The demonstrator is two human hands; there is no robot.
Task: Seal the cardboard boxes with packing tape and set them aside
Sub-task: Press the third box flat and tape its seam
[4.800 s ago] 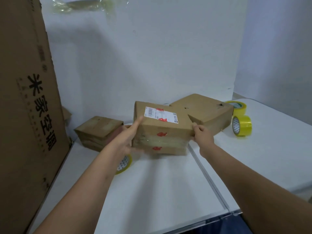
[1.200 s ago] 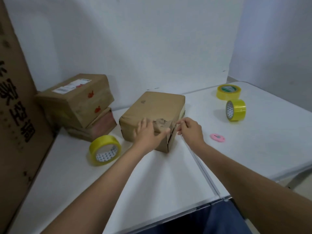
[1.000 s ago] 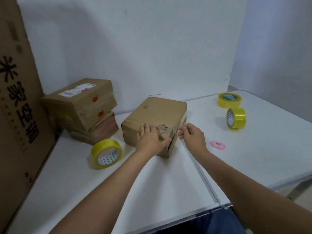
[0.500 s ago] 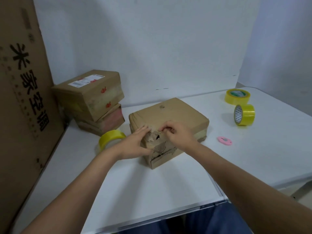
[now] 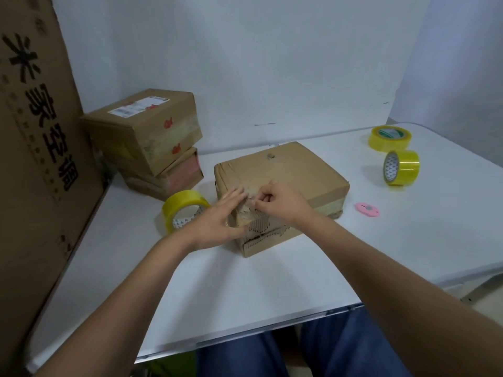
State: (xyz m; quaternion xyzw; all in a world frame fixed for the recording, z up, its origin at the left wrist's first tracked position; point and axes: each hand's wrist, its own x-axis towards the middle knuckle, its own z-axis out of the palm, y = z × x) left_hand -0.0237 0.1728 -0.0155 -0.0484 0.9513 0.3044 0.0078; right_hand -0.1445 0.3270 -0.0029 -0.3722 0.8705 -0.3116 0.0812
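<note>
Box in work: worn cardboard box (image 5: 283, 180) flat on the white table (image 5: 408, 227), near corner toward me, torn and showing corrugation; since half a second ago it looks to sit about where it was
My left hand (image 5: 215, 221): fingers straight and together, pressed flat against the box's near-left face at the torn corner, holding nothing; 1.2 s ago it lay on the top edge instead
My right hand (image 5: 280, 202): fingers curled, thumb and forefinger pinching at the ragged bit on the corner's top edge; whether that is tape or torn card I cannot tell; a second ago it was off the right side of the box, now it is over the corner
Nearest tape roll (image 5: 185, 209): yellow, on edge, just left of the box, partly behind my left hand
Sealed stack (image 5: 147, 137): labelled box on a lower one, back left, as it was 1.2 s ago
Other rolls: one flat (image 5: 389, 137), one on edge (image 5: 401, 167), far right
Pink disc (image 5: 367, 208): right of the box, apart from it
Tall carton (image 5: 35, 159): standing at the left edge
</note>
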